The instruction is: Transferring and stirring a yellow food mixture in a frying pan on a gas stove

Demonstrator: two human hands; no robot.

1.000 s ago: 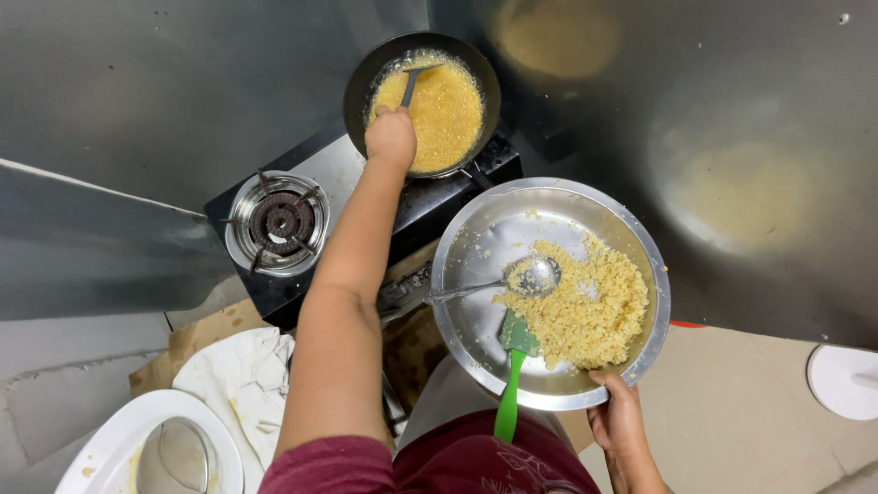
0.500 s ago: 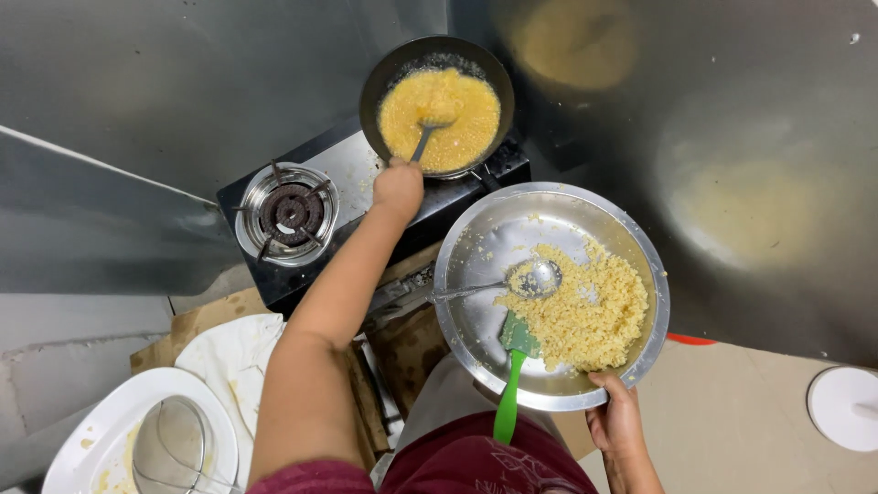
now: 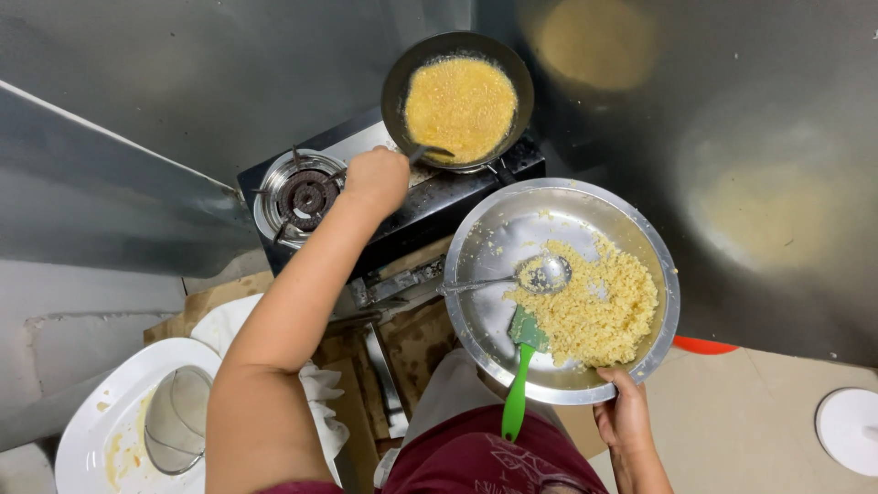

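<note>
Left hand (image 3: 377, 178) stretched out over the two-burner gas stove (image 3: 439, 197), fingers closed around the handle end of a metal utensil (image 3: 428, 153); long axis of that utensil running from the fist up and to the right, tip pointing into the dark frying pan (image 3: 457, 99) and resting at the near edge of the yellow batter-like mixture (image 3: 460, 105). Pan seated on the right burner, left burner (image 3: 305, 195) bare. Right hand (image 3: 626, 416) at the near rim of a large round steel plate (image 3: 498, 242), fingers wrapped under and over the rim, clamped on it. On the plate, a heap of yellow crumbly grain (image 3: 594, 306), a steel spoon (image 3: 512, 277) lying handle to the left, and a green spatula (image 3: 519, 375) with handle overhanging the near rim, pointing toward the body. Lower left, a white dish (image 3: 96, 430) with a wire strainer (image 3: 176, 423).
</note>
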